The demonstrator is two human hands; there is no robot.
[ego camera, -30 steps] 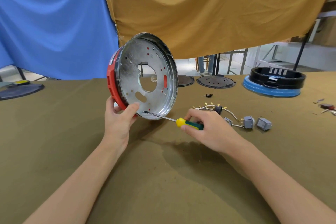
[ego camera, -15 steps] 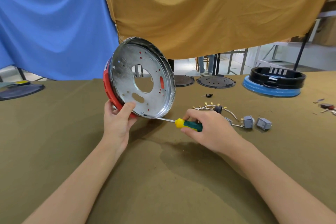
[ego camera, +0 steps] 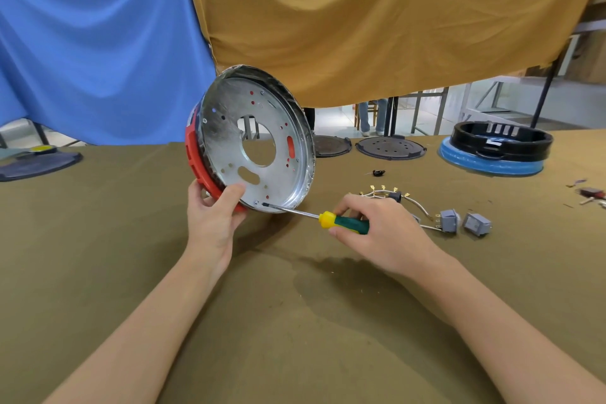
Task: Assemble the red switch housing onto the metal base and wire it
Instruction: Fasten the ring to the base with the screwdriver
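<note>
Writing first: I'm not spotting any readable brand or label anywhere, not on the metal base (ego camera: 262, 144), not on the screwdriver (ego camera: 341, 222), nothing legible on the grey switches (ego camera: 448, 220) either.

I'm seeing the metal base standing on edge, tilted, its open dished face pointing toward me and a bit to the right, with the big round centre hole looking straight through to the background. The red housing (ego camera: 196, 157) is sitting against its back side, showing as a red rim along the left and bottom edge. The whole thing is being held up over the olive table (ego camera: 131, 239), left of centre.

My left hand (ego camera: 213, 220) is gripping the bottom edge, thumb pressing on the inside of the metal, fingers wrapping behind the red rim. My right hand (ego camera: 380, 229) is curling around the green and yellow handle of the screwdriver, whose shaft is running leftward and slightly up, tip touching a screw spot at the lower rim.

Wires (ego camera: 387, 194) with brass terminals are lying just behind the right hand, next to the switches. A black ring on a blue ring (ego camera: 492, 154) is sitting far right.
</note>
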